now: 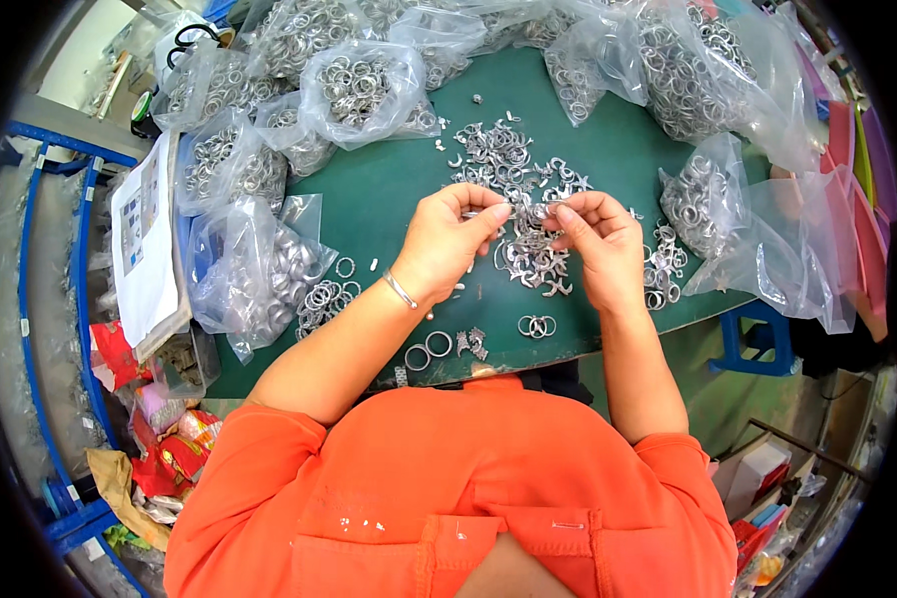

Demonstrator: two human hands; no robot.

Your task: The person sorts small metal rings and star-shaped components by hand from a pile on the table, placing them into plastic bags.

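My left hand (pixel 453 234) is closed in a pinch, thumb against the fingers, over the middle of the green table (pixel 389 214). Facing it, a short gap away, my right hand (pixel 600 239) pinches too. Whatever sits at the fingertips is small and grey, too small to name. Below and beyond both hands spreads a loose pile of small curved silver-grey metal pieces (pixel 535 261). Ring-shaped pieces (pixel 326 302) lie in a heap by my left forearm, and another heap of rings (pixel 665 267) is right of my right hand. Separate rings (pixel 439 344) rest near the front edge.
Clear plastic bags of metal rings (pixel 357 92) line the table's far and left sides. Another bag (pixel 703 194) stands at the right. A printed sheet (pixel 146 234) leans at the left, by a blue-framed rack (pixel 28 259). A blue stool (pixel 755 339) is beyond the right edge.
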